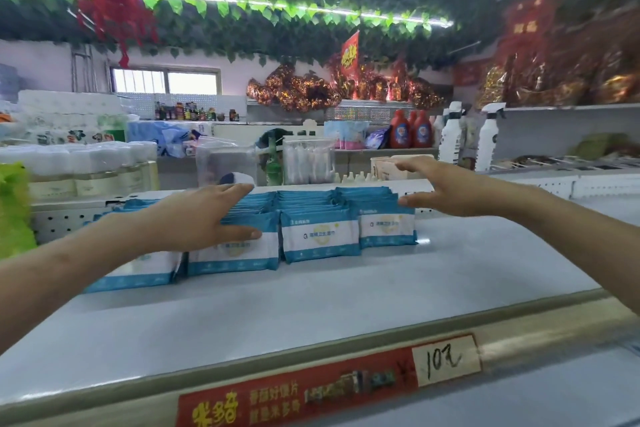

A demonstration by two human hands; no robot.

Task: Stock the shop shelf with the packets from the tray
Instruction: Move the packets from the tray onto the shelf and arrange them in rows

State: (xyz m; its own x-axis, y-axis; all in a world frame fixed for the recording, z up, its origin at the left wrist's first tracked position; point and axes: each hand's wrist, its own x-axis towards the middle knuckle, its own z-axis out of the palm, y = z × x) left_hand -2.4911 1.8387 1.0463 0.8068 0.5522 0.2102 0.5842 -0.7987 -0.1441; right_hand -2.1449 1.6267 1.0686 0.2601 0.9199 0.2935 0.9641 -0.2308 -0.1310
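While both arms reach over the shelf [346, 295], the packets [320, 236] stand upright in four rows toward its far side, blue-and-white faces turned to the near edge. At far left a green bag [14, 208] sits past the shelf end, with white-capped bottles [79, 166] behind it on a farther shelf.

Left hand [194, 218]: palm down across the tops of the two left rows, fingers [239, 188] spread and reaching to the far end of the second row, thumb [242, 231] pressed on the front face of that row's nearest packet. The hand is wide open and rests on the packets; it spans the row between thumb and fingers rather than closing round any one packet. The leftmost row is largely hidden by the forearm, with only the lower part of its front packet visible.

Third row from left: untouched, front packet upright and just beside its neighbours.

Right hand [446, 187]: held at the right side of the rightmost row, fingers extended and apart, thumb lowered toward the top right corner of that row. It holds nothing; whether the thumb tip touches the packets cannot be determined.

Near part of the shelf surface is bare. On its front rail a red label [294, 392] carries a white handwritten price tag [445, 359]. No tray is in view. Beyond the rows, at right, red bottles [412, 130] and white spray bottles [467, 139] stand on farther shelves.
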